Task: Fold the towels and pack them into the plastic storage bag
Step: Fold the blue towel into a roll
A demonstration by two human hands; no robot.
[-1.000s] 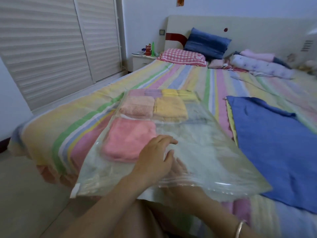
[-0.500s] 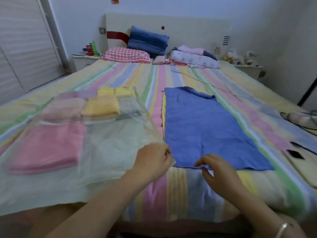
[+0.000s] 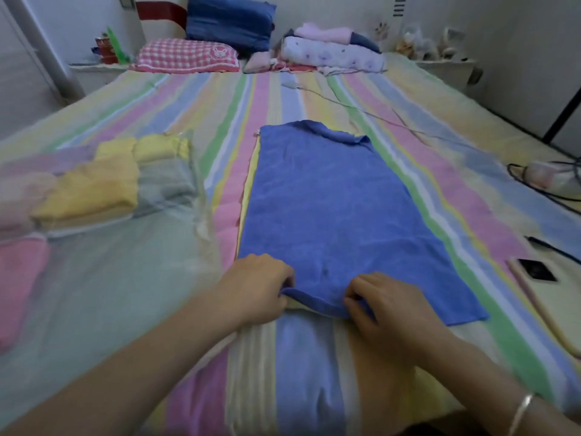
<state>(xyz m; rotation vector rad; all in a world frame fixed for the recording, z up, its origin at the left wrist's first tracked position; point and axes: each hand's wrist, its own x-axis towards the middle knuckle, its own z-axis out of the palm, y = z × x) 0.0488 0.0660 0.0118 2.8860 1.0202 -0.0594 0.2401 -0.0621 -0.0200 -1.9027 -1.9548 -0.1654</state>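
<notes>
Both hands, left hand (image 3: 261, 286) and right hand (image 3: 385, 302), are pinching the blue towel (image 3: 330, 209)'s near edge, possibly dragging the yellow towel (image 3: 248, 196) beneath.

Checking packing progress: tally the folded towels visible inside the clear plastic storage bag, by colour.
Yellow folded towels: 3
Pink folded towels: 2
Lilac folded towel: 1
Grey folded towel: 1
Total: 7 visible in the clear plastic storage bag; the view is blurry.

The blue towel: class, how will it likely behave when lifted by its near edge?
The blue towel lies flat with a curled far corner, so it will probably drape limply. Its near edge bunches where the left hand and right hand pinch it, suggesting soft, light cloth.
</notes>
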